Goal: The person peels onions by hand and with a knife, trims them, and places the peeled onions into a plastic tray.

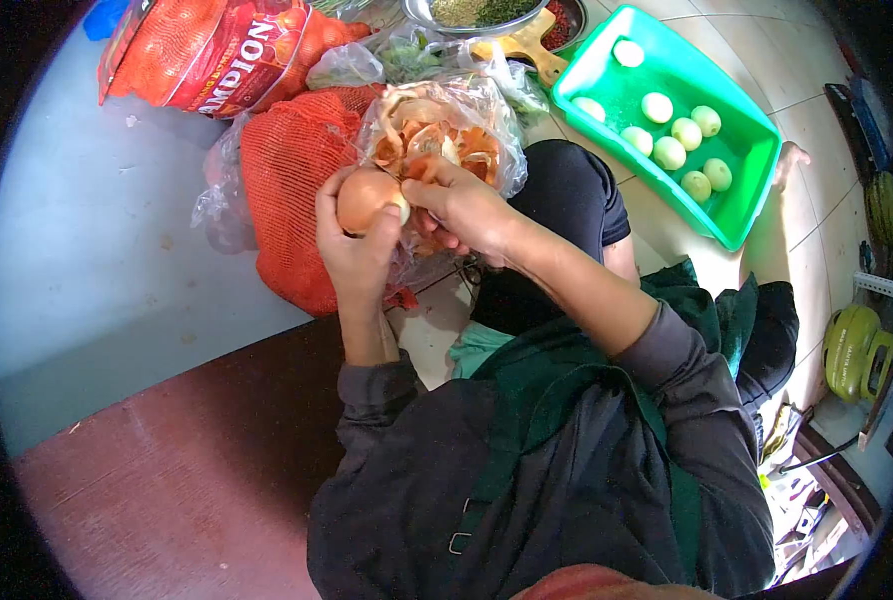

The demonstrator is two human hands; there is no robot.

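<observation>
A brown-skinned onion (363, 200) is gripped in my left hand (355, 255), with the thumb along its lower right side. Pale flesh shows on its right edge. Against that edge my right hand (472, 212) is closed, thumb and fingers pressed together. Whatever they pinch, loose skin or a small blade, is hidden. Just beyond both hands, a clear plastic bag (510, 160) holds dry onion skins (437, 145). Several peeled onions (670, 153) lie in a green plastic tub (745, 200) to the right.
A red mesh sack (292, 190) stands left of my hands. Behind it lies a printed sack of onions (232, 60). Bagged greens (407, 60), a wooden board (527, 45) and a bowl of chopped herbs (482, 12) are at the back. A green gas cylinder (849, 350) stands far right.
</observation>
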